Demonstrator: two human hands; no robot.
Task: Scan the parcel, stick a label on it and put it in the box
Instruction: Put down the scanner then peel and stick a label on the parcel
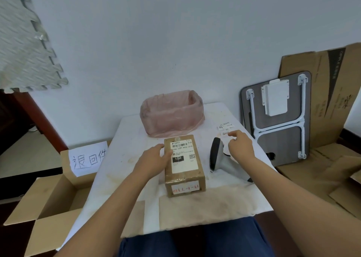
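A brown cardboard parcel (pixel 183 165) with a white shipping label lies in the middle of the white table (pixel 214 204). My left hand (pixel 154 159) rests against its left side, thumb on the top. A grey and black barcode scanner (pixel 217 155) lies just right of the parcel. My right hand (pixel 239 145) hovers past the scanner, forefinger stretched toward several small white labels (pixel 225 126) on the table's far right. An open cardboard box (pixel 48 194) with a handwritten paper sign stands on the floor to the left.
A bin lined with a pink plastic bag (pixel 172 113) stands at the table's far edge. A folded small table (pixel 277 120) and flat cardboard sheets (pixel 332 92) lean against the wall on the right. Foam mats (pixel 25 41) hang at upper left.
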